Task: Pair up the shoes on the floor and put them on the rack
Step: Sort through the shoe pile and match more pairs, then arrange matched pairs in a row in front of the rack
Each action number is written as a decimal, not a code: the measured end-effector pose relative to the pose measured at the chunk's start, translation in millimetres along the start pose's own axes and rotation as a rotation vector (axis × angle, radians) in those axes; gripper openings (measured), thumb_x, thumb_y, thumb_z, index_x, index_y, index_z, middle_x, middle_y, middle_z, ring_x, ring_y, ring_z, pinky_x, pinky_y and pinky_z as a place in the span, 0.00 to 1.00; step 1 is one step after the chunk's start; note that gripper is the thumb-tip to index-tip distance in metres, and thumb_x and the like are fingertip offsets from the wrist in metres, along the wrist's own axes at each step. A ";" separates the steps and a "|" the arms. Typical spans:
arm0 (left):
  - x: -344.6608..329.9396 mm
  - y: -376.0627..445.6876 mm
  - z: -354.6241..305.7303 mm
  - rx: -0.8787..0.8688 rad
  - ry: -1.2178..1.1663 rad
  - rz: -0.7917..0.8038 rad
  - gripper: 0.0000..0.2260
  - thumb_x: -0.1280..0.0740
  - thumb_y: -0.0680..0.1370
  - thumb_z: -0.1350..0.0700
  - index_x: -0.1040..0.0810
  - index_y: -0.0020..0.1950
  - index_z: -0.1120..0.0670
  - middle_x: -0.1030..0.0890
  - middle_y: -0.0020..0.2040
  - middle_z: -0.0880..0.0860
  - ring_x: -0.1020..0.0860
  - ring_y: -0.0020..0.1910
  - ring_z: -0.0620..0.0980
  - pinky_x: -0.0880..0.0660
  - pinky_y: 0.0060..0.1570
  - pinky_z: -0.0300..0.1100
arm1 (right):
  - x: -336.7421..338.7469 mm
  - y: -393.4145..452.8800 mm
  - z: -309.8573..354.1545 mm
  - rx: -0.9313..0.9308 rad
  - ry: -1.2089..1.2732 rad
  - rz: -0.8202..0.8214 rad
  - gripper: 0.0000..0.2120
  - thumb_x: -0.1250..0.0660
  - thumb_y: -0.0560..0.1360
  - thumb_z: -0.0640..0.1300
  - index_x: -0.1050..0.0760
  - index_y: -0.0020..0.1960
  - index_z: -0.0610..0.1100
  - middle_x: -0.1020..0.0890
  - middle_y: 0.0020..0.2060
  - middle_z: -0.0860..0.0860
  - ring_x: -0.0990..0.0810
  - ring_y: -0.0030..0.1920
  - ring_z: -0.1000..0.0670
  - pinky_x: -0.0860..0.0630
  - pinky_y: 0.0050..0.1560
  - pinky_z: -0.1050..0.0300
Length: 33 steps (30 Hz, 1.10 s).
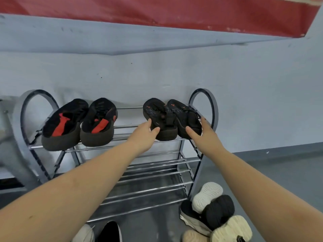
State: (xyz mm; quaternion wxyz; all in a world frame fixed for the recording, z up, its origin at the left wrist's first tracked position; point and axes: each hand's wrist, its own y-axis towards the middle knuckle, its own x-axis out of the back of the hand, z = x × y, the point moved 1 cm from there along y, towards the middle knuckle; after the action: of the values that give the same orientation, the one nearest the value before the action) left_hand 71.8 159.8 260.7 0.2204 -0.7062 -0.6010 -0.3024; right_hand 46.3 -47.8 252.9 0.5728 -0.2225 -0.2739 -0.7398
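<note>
Rack: grey metal shoe rack with chrome rails and looped end frames point(203, 95), centre of frame against a pale wall; several tiers, only the top one loaded.
Pair in hand: two dark sandals with small orange marks point(172, 116), side by side at the right end of the top tier, toes toward the wall, heels overhanging the front rail.
Left hand point(143, 135): grip loosely curled on the heel of the left sandal, thumb on the heel edge, fingers along its outer side.
Right hand point(203, 135): grip partly open against the heel of the right sandal, thumb on the heel, fingers up its far side; whether it clamps or only rests, cannot tell.
Placed pair: two black slip-on shoes with red insoles point(78, 123), upper left of the rack, touching each other, well apart from the sandals.
Floor stock: heap of cream and black shoes point(215, 212) at lower right beside the rack foot; more toes at the bottom edge, lower centre, partly cut off.
Step, as judged: settling the second pair; most of the task remains.
Doing it well: push both heels back evenly so the soles bear on two rails, keep the sandals touching and parallel, then let go lightly; overhanging heels could tip forward.
Space: lower tiers free for the heap.
</note>
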 end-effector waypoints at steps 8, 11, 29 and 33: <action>-35.2 -72.4 24.8 -0.297 0.647 0.037 0.30 0.47 0.81 0.45 0.58 0.78 0.53 0.60 0.78 0.52 0.59 0.77 0.50 0.55 0.75 0.44 | -34.8 -79.6 -20.8 0.227 -0.486 0.027 0.40 0.41 0.77 0.61 0.58 0.78 0.48 0.52 0.78 0.46 0.49 0.77 0.45 0.47 0.74 0.51; -58.3 -96.7 41.8 -0.309 0.734 0.165 0.31 0.47 0.81 0.44 0.59 0.78 0.53 0.60 0.78 0.53 0.59 0.77 0.51 0.56 0.75 0.46 | -52.0 -105.5 -37.5 0.197 -0.552 0.139 0.40 0.41 0.77 0.61 0.58 0.79 0.48 0.52 0.78 0.45 0.49 0.77 0.44 0.45 0.74 0.49; -162.3 -111.5 100.2 -0.211 0.824 0.526 0.33 0.48 0.80 0.41 0.59 0.78 0.54 0.59 0.78 0.56 0.58 0.78 0.54 0.57 0.76 0.48 | -92.0 -160.2 -162.3 -0.205 -0.639 0.379 0.39 0.41 0.77 0.60 0.57 0.78 0.48 0.50 0.77 0.44 0.46 0.75 0.41 0.37 0.70 0.45; -190.5 -98.9 102.9 -0.191 0.815 0.572 0.33 0.47 0.80 0.42 0.59 0.78 0.54 0.59 0.78 0.55 0.58 0.78 0.54 0.57 0.76 0.48 | -93.8 -154.9 -194.5 -0.266 -0.642 0.411 0.39 0.41 0.77 0.60 0.57 0.78 0.47 0.49 0.77 0.44 0.45 0.75 0.41 0.37 0.70 0.47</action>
State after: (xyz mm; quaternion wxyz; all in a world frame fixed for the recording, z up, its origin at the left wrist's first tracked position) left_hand -26.7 110.8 49.6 0.4456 -0.6842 -0.2180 -0.5346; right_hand -83.9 -78.1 23.3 0.5605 -0.5645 -0.2907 -0.5317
